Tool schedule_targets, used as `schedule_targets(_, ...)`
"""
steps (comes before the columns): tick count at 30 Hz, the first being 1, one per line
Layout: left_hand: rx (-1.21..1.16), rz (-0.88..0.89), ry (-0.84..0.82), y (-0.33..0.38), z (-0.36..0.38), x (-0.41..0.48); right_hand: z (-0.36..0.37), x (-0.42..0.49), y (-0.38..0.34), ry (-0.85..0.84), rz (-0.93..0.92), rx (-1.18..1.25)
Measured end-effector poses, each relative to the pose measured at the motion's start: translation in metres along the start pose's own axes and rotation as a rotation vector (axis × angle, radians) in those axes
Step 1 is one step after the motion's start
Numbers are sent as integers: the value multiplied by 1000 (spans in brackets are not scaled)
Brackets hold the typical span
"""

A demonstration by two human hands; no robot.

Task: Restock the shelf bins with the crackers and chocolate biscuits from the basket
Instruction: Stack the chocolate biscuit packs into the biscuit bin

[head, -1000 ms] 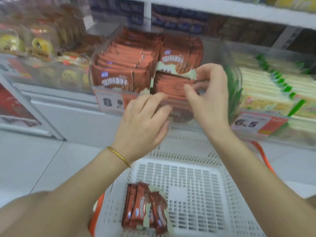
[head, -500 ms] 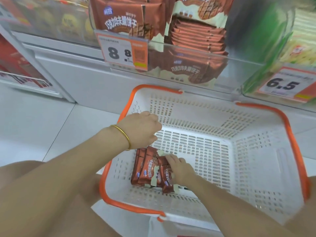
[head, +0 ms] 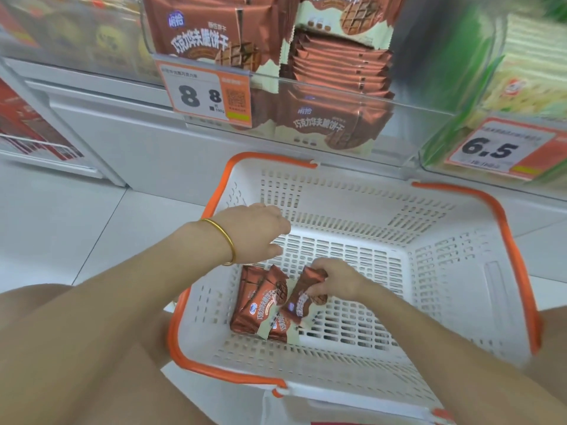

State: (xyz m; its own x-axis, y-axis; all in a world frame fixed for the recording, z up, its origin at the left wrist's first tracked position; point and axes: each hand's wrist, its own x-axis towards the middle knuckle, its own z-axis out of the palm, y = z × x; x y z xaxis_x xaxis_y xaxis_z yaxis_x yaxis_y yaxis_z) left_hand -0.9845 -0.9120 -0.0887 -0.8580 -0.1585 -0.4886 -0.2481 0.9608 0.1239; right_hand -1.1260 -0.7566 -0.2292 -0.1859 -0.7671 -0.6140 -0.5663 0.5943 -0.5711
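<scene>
White perforated plastic forms the basket [head: 460, 271], a rectangular tub with slotted walls and bottom, edged by two glossy orange handles [head: 509, 240] folded down along its rim. It is seen low in front of the shelf, over the pale tiled floor [head: 76, 216]. Near its left wall a few loose packets [head: 260, 305] of chocolate biscuits are piled, slightly overlapped. Their wrappers are shiny brown foil with a cream band at one end. One chocolate biscuit packet [head: 302, 297] is pinched at its upper end by the curled fingers [head: 322, 273] of the right hand [head: 337, 282] and is tilted against the pile. The left hand [head: 251, 231], with a smooth gold bangle [head: 225, 237] at the wrist, is held above the basket's left side. Its fingers are loosely bent, apart from every packet, and nothing is held in them.

Above, a clear rigid shelf bin [head: 414, 124] is seen, its front wall glassy and reflective. Stacked packets [head: 340, 65] of the same brown foil are stored inside, some upright with faces forward, others laid flat in a stack. An orange and white price tag [head: 205, 93] marked 8.8 is fixed to the bin's front lip. To the right, blurred cracker packs [head: 521, 72] in yellow and green wrappers are kept in a second clear bin, above a tag [head: 494, 148] marked 6.5. The basket's left rim is partly covered by the left forearm.
</scene>
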Motion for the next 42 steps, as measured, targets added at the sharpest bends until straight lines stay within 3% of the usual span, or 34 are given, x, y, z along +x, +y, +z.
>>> schedule_targets(5,-282,-23,-78,7,-14,8,-64,-56,-32,265,-89,575)
schedule_targets(10,-667,30,114,7,-51,3,-105,-101,-73,404,-241,832)
schedule_targets(14,-809,131,461,1,-92,-18,-137,-136,-106,432,-386,790)
schedule_targets(17,-914,149,954,0,-117,-27,-165,-148,-137,643,-529,826)
schedule_targets(19,-598,52,1294,-6,-130,-25,-183,-143,-157,932,-564,755)
schedule_targets(20,-349,-40,1371,-10,-134,-22,-191,-136,-166,1073,-563,671)
schedule_targets(21,-149,-120,1372,-15,-135,-19,-200,-128,-174,1180,-546,561)
schedule_targets(23,20,-193,1283,-25,-129,-9,-215,-104,-187,1236,-469,394)
schedule_targets(27,79,-230,1193,-27,-104,10,-240,-49,-192,1084,-332,470)
schedule_targets(33,100,-226,1225,-29,-104,15,-264,-11,-176,1200,-46,257)
schedule_targets(42,95,-185,1247,-29,-102,13,-265,-8,-181,1135,62,333)
